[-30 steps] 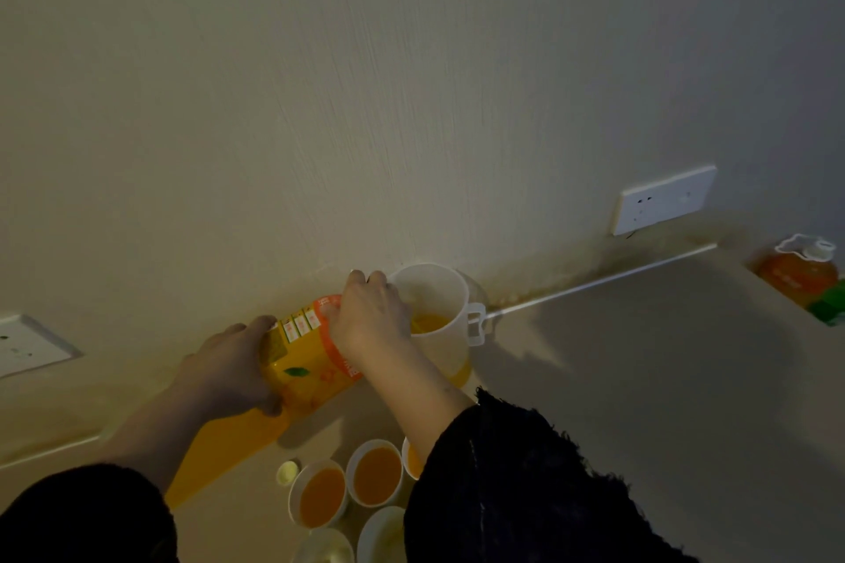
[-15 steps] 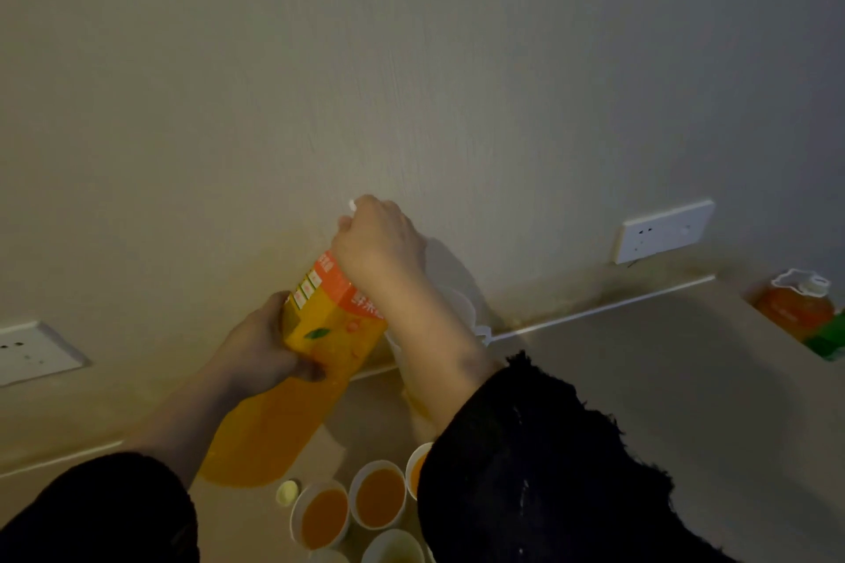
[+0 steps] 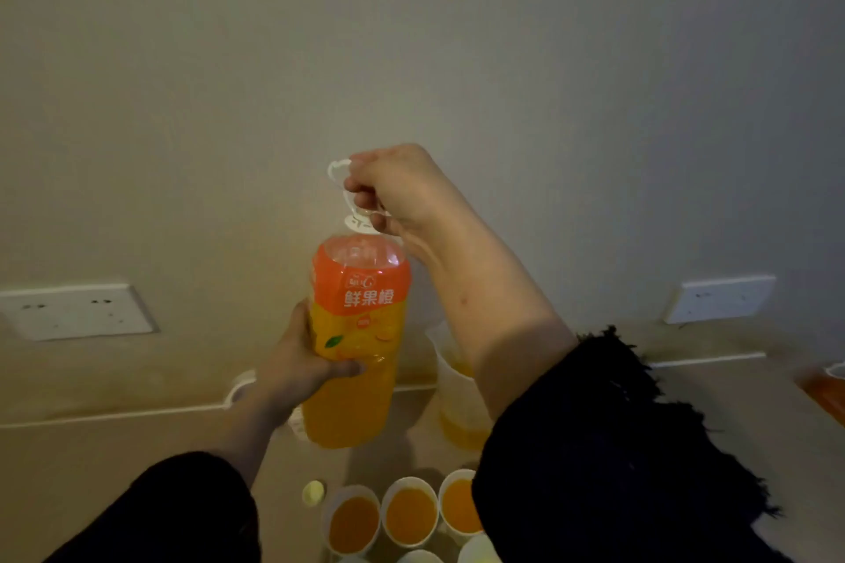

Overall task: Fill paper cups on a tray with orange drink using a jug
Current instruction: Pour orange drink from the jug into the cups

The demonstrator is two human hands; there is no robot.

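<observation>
A big bottle of orange drink (image 3: pixel 356 334) with an orange label stands nearly upright above the counter. My left hand (image 3: pixel 302 361) grips its body from the left. My right hand (image 3: pixel 393 187) holds the white carry handle at its neck. Behind my right forearm stands the white jug (image 3: pixel 457 398), with orange drink in its bottom; it is partly hidden. Three paper cups (image 3: pixel 409 517) filled with orange drink stand in a row at the bottom. Rims of more cups show below them. The tray under them is not visible.
A small yellow bottle cap (image 3: pixel 313 492) lies on the counter left of the cups. White wall sockets sit at the left (image 3: pixel 73 311) and right (image 3: pixel 718 299). Another orange bottle (image 3: pixel 823 384) lies at the far right edge. The wall is close behind.
The bottle was tilted over the jug, pouring; both hands have swung it upright and lifted it away from the jug. The view has dropped slightly.
</observation>
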